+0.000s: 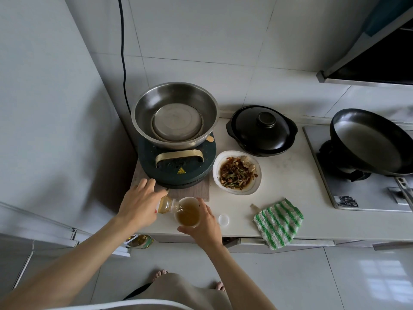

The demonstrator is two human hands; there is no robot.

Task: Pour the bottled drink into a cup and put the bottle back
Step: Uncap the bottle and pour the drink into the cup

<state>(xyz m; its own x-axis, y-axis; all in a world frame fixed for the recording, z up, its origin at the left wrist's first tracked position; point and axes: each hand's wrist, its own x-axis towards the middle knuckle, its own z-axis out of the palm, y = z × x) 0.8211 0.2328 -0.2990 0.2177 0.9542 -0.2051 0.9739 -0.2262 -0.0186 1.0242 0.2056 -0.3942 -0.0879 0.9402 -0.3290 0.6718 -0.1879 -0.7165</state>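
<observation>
My left hand [139, 203] grips a clear bottle [166, 204] of amber drink, tipped to the right with its neck over the rim of a clear cup [188, 212]. The cup holds brownish-yellow liquid and stands near the counter's front edge. My right hand [206, 222] holds the cup from the right and below, fingers curled round its side. The bottle's white cap [223, 219] lies on the counter just right of my right hand. Most of the bottle's body is hidden under my left hand.
Behind the cup a dark green cooker [176, 166] carries a steel basin [175, 116]. A white bowl of cooked food [237, 173], a black lidded pot [261, 130], a green-striped cloth [279, 223] and a stove with a black pan [368, 142] lie to the right.
</observation>
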